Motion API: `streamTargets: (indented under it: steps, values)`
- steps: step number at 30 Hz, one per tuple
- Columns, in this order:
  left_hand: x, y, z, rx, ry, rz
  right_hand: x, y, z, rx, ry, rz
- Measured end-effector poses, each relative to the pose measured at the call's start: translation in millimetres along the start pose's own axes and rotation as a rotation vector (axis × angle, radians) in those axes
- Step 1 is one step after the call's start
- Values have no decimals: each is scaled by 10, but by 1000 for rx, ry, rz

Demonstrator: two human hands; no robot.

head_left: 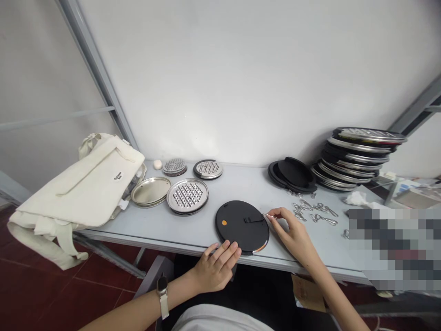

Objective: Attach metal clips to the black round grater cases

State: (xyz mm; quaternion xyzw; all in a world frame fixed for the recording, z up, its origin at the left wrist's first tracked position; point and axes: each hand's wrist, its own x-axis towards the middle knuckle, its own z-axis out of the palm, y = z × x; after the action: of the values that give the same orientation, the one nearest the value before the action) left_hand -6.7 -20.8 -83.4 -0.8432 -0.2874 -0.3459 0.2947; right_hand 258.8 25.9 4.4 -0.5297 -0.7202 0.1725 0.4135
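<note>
Black disc (pixel 241 230), round, smooth; left grip (pixel 217 269), unclenched, rests on its near rim. Right grip (pixel 292 232) pinches a shiny metal clip (pixel 268 215) alongside.

Pale wall (pixel 241 82), red tiled floor (pixel 51 285) at eight

The wall, softly lit, stands at twelve. A grey metal post (pixel 98 71) slants at ten, meeting a crossbar (pixel 55 118); a second post (pixel 415 108) slants between two and three. The light-grey table (pixel 241 184) has its edge running from eight to four.
</note>
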Motion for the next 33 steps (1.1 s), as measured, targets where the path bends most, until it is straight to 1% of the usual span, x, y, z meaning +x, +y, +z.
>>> streamTargets:
  steps: [3, 10, 14, 17, 23, 28, 33]
  values:
    - [-6, 2, 5, 12, -4, -4, -1, -6, -4, -16, -14, -26]
    - [-17, 0, 3, 10, -9, -6, -7, -8, 0, -32, -9, -15]
    - [-13, 1, 4, 15, -14, 0, -4, -2, 8, -14, -50, 22]
    - [-10, 3, 5, 5, -8, -5, -6, -3, 3, -5, -69, 18]
    - [-18, 6, 12, 10, -13, -6, -4, -24, -22, -66, -121, 26]
    - [-20, 2, 11, -2, -5, -1, 6, -11, 25, -77, -131, -13]
    - [-28, 2, 8, 23, -25, 6, 0, 19, 89, -151, -111, -70]
